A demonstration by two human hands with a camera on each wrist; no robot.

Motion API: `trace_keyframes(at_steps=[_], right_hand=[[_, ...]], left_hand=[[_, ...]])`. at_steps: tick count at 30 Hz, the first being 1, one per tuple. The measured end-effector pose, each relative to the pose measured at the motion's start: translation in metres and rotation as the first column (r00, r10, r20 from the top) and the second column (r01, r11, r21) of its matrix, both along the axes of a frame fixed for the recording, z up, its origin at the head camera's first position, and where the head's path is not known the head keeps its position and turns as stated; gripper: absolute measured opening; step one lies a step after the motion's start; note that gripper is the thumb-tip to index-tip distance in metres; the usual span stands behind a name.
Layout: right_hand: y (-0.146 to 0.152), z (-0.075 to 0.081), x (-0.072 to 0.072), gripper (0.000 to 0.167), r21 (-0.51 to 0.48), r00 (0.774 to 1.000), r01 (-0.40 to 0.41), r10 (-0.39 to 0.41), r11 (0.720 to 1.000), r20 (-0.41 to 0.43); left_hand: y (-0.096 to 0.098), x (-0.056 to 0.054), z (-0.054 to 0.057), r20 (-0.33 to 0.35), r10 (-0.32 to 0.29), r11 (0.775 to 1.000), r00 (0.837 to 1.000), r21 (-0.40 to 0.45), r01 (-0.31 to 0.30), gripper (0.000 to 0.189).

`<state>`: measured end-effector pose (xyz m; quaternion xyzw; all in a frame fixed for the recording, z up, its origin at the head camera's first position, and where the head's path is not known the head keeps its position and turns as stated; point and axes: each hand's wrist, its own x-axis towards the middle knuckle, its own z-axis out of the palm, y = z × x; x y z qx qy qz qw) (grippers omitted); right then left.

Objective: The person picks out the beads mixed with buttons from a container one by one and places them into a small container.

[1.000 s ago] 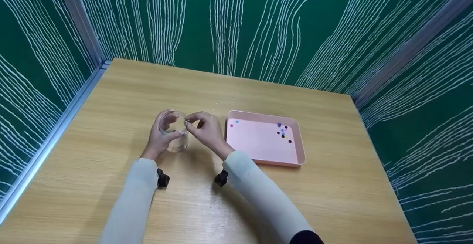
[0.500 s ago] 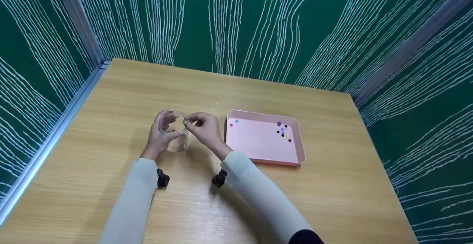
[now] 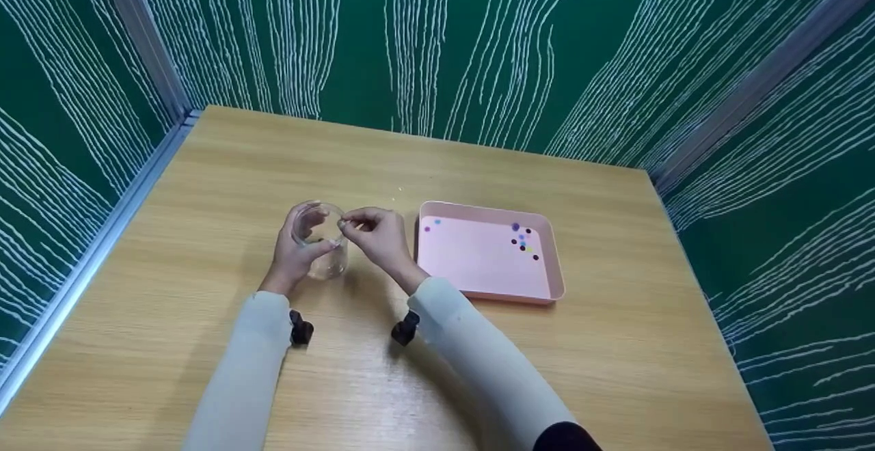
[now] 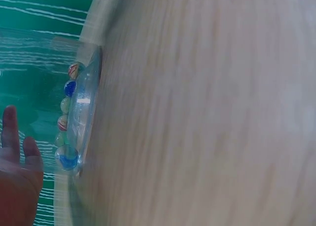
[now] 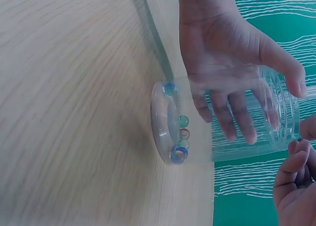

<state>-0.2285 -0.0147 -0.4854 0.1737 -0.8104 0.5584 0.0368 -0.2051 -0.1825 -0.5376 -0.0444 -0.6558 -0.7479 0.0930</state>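
Note:
A clear jar (image 3: 328,268) stands on the table, its mouth up. My left hand (image 3: 292,251) holds it from the left, with the thumb across the near side and fingers behind. Several marbles (image 4: 70,88) lie round the jar's bottom in the left wrist view; the right wrist view shows a blue and orange marble (image 5: 179,154) among them. At the rim's right side, my right hand (image 3: 381,238) has thumb and fingertips pinched together. A small greenish marble there (image 5: 296,136) is mostly hidden by the fingertips.
Right of the hands, a shallow pink tray (image 3: 472,270) sits on the wooden table (image 3: 273,154). Small coloured balls (image 3: 523,248) lie mostly at its right end, two at the upper left. Green walls (image 3: 362,41) with white lines enclose the table.
The greenish marble at my right fingertips shows less in the head view now. Otherwise both hands and the jar keep nearly the same place.

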Motion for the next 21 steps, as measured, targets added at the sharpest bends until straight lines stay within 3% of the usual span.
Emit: trace_keyframes(at_steps=[7,15,21], right_hand=[[0.001,-0.001,0.0,0.011,0.018,1.0,0.006,-0.006,1.0,-0.012],[0.002,-0.002,0.001,0.011,0.019,1.0,0.002,-0.001,1.0,-0.002],[0.004,-0.005,0.0,0.014,-0.002,1.0,-0.008,0.008,1.0,-0.004]], left_hand=[[0.0,0.0,-0.002,-0.005,0.007,1.0,1.0,-0.008,-0.007,0.07],[0.001,0.011,0.019,-0.002,-0.023,1.0,1.0,-0.01,0.023,0.07],[0.002,0.013,0.021,0.006,-0.025,1.0,1.0,-0.015,0.025,0.071]])
